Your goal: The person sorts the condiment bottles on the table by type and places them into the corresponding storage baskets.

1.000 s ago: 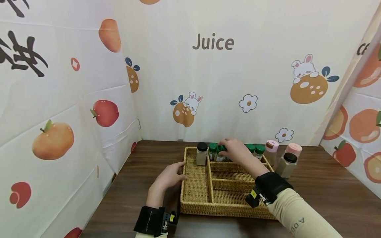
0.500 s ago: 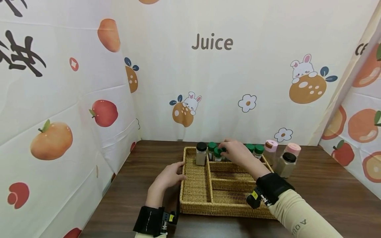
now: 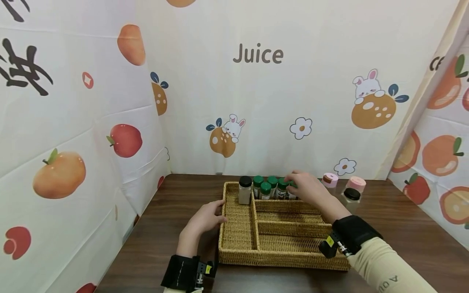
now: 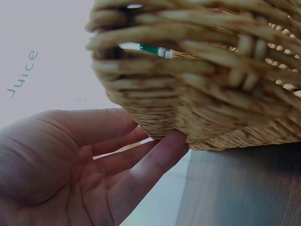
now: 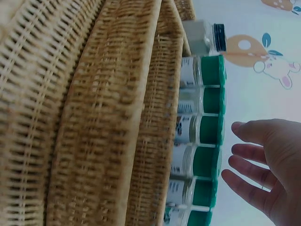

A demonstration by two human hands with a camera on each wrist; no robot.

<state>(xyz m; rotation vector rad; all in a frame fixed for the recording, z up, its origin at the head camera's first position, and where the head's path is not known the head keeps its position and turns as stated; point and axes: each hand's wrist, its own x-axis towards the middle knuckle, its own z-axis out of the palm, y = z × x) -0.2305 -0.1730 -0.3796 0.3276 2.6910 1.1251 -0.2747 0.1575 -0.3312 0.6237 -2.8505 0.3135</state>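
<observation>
A woven basket tray with divided compartments stands on the wooden table. My left hand is at its left side; in the left wrist view its fingertips touch the wicker wall from outside. Several green-capped spice jars stand in a row in the back compartment, one a little forward of the others. My right hand hovers at the right part of this row, partly hiding it. In the right wrist view its loosely bent fingers are apart from the green caps.
A black-capped jar stands in the left compartment's back corner. Right of the basket are two pink-lidded jars and another black-capped jar. Printed cloth hangs behind the table.
My right hand shifted a green-capped jar slightly left, let go of it and moved right along the row. My left hand stays at the basket's side. The head view has turned slightly right.
</observation>
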